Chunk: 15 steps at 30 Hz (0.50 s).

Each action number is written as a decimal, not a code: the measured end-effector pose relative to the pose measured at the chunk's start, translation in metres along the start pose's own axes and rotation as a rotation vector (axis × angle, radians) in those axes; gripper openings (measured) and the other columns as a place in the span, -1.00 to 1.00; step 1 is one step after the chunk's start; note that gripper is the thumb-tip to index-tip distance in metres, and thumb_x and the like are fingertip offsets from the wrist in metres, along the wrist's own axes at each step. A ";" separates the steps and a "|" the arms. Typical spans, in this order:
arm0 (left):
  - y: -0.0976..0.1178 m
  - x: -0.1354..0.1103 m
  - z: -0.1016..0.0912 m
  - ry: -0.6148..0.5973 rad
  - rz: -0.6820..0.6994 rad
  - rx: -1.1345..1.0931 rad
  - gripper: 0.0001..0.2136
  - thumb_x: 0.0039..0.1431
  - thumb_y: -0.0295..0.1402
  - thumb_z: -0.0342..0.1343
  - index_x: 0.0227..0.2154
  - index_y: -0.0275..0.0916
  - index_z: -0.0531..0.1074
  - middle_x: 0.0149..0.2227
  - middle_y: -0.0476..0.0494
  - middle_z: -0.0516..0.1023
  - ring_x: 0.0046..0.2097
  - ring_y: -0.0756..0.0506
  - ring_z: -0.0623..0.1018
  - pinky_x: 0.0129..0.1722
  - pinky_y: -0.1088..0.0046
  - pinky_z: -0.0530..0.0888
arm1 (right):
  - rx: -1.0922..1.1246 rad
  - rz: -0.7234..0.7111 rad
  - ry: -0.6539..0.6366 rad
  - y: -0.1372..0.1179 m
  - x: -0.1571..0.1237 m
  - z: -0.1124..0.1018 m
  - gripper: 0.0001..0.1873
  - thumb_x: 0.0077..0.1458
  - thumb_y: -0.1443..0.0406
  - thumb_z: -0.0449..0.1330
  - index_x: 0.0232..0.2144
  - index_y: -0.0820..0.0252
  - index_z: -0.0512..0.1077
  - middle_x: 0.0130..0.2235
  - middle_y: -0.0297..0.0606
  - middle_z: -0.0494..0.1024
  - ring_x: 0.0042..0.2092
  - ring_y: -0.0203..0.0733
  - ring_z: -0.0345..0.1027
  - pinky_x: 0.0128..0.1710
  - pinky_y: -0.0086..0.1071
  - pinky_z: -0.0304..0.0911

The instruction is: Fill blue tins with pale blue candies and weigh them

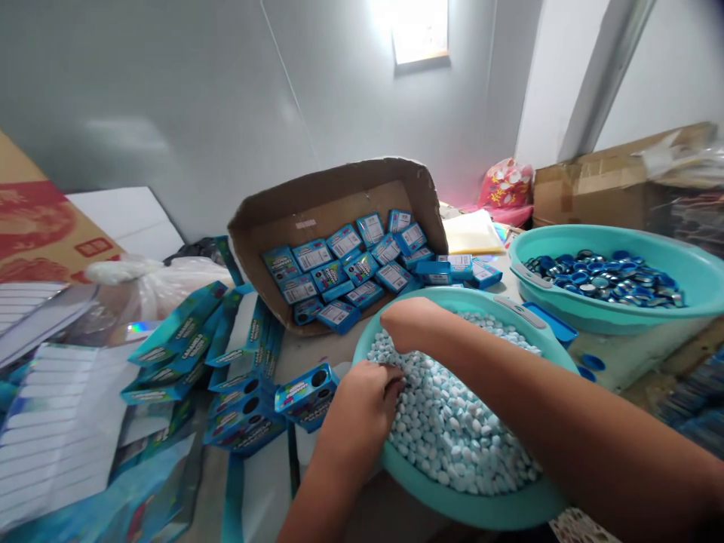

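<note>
A turquoise basin [480, 513] full of small pale blue and white candies [452, 430] stands right in front of me. At its left rim, my left hand [365, 392] is closed with curled fingers; what they hold, if anything, is hidden. My right hand [415, 320] bends down over the candies at the far left side of the basin, just beyond the left hand. Its fingers are out of sight beneath it. Close to the left hand, a blue printed carton [308, 396] rests on the table beside other blue cartons.
Behind the basin, a tipped cardboard box [333, 196] holds many small blue boxes. At right, a second turquoise basin [599, 317] contains blue and silver round tins. Open blue display cartons [175, 339] are stacked at left, near white sheets [62, 430]. A blue tray [551, 323] lies between the basins.
</note>
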State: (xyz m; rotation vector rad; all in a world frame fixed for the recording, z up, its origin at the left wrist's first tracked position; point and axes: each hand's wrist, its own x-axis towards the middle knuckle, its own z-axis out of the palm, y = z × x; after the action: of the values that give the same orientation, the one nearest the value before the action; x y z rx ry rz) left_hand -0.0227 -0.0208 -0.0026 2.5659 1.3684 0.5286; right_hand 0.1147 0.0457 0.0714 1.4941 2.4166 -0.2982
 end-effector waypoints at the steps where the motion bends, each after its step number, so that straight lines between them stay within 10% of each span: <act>1: -0.002 -0.001 0.002 0.016 0.006 -0.011 -0.83 0.22 -0.48 0.13 -0.29 -0.14 0.61 -0.29 -0.13 0.63 -0.22 -0.21 0.58 -0.24 0.27 0.46 | -0.012 0.002 0.000 0.000 -0.001 -0.001 -0.59 0.06 0.40 0.25 -0.01 0.35 0.51 -0.07 0.10 0.57 0.04 0.19 0.45 -0.01 -0.07 0.42; 10: -0.004 -0.007 0.013 0.126 0.197 -0.021 -0.78 0.32 -0.47 0.00 -0.27 -0.19 0.56 -0.28 -0.14 0.61 -0.17 -0.17 0.58 -0.12 0.26 0.53 | -0.075 0.034 -0.027 0.001 -0.002 -0.001 -0.65 0.03 0.41 0.23 -0.09 0.31 0.55 -0.10 -0.01 0.59 -0.02 0.08 0.48 -0.09 -0.26 0.42; 15: -0.019 -0.014 -0.021 0.325 0.216 -0.023 -0.82 0.32 -0.47 0.03 -0.23 -0.20 0.55 -0.24 -0.13 0.63 -0.18 -0.14 0.59 -0.13 0.30 0.54 | -0.053 0.036 -0.044 0.002 0.001 0.000 -0.59 -0.02 0.41 0.24 -0.05 0.28 0.55 -0.07 -0.03 0.58 0.00 0.10 0.47 -0.10 -0.25 0.40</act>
State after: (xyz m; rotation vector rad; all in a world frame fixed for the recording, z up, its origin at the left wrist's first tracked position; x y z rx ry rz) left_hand -0.0530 -0.0216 0.0074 2.7125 1.1652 1.0304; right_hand 0.1162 0.0478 0.0709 1.4903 2.3422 -0.2550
